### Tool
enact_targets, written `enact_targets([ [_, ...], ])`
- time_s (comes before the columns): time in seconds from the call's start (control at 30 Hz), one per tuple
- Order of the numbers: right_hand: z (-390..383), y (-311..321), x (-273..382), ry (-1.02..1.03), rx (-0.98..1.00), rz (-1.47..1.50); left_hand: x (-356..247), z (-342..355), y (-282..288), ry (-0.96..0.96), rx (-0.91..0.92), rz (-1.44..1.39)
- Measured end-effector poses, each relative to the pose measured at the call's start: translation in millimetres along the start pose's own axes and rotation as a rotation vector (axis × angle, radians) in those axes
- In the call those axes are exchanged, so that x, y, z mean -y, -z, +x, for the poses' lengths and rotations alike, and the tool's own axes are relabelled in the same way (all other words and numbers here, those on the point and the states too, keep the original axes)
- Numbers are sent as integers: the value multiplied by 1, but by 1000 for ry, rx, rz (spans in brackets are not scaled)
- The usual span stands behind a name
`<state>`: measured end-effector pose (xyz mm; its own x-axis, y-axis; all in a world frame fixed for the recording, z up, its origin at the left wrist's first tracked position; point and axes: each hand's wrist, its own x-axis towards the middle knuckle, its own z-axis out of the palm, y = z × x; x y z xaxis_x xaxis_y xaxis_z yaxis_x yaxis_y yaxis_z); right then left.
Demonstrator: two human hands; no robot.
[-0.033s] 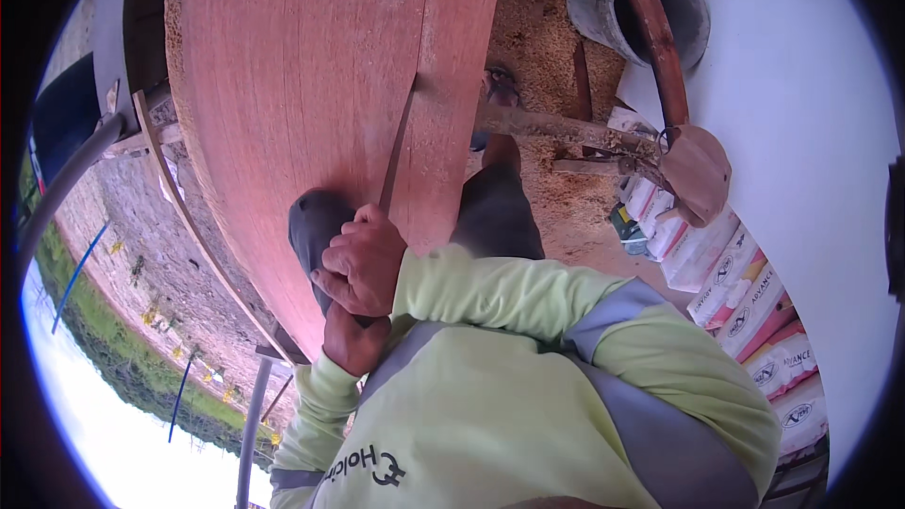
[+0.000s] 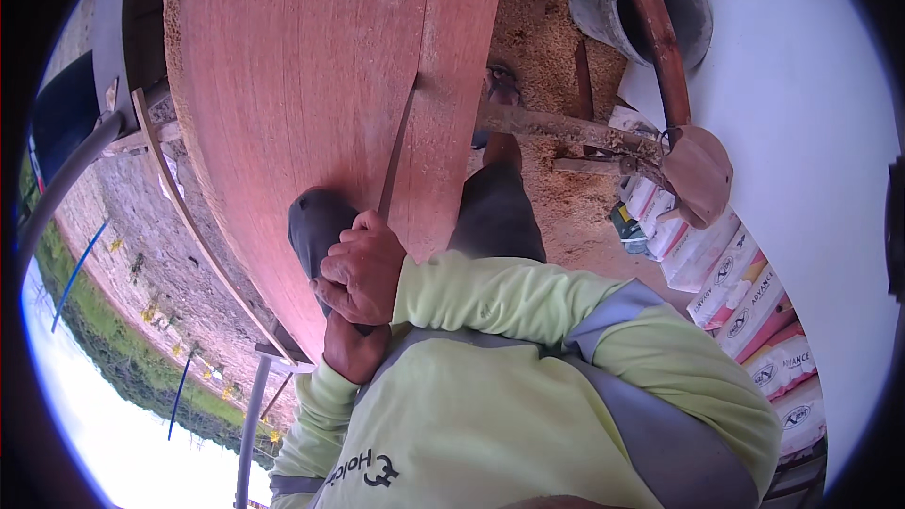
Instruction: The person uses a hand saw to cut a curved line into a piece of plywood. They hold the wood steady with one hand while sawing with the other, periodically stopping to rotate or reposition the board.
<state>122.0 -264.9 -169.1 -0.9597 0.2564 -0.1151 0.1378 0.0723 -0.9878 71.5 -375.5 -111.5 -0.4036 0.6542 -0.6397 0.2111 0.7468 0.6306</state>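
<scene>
My right hand (image 2: 360, 271) is closed around the handle end of a long thin saw blade (image 2: 398, 153), with the handle hidden by my fingers. Just below it, my left hand (image 2: 347, 352) is closed, tucked against the right, apparently on that handle. The blade runs into a long slit in a reddish wooden board (image 2: 255, 47). My left knee (image 2: 306, 226) rests on the board beside my hands; my right leg (image 2: 495, 212) is off its right edge.
A curved metal bar (image 2: 66, 188) and thin wooden strip (image 2: 203, 221) lie left, by sloping ground. At right are a grey bucket (image 2: 589, 14), timber frame (image 2: 650, 24), stacked sacks (image 2: 749, 320) and a white surface (image 2: 811, 113). Sawdust (image 2: 533, 24) covers the ground.
My hands have shifted very slightly down toward my body with the saw. The board stays in place.
</scene>
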Motion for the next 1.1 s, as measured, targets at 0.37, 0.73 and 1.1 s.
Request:
enact_targets([
  [0.37,88,51,-125,-85,-201,-73,13,137,-22,365,3,-352],
  [0.73,95,61,-147,-39,-234,-23,40,152,-35,174,18,-195],
  [1.1,9,6,-6,4,-37,-80,-21,-7,11,162,69,-171],
])
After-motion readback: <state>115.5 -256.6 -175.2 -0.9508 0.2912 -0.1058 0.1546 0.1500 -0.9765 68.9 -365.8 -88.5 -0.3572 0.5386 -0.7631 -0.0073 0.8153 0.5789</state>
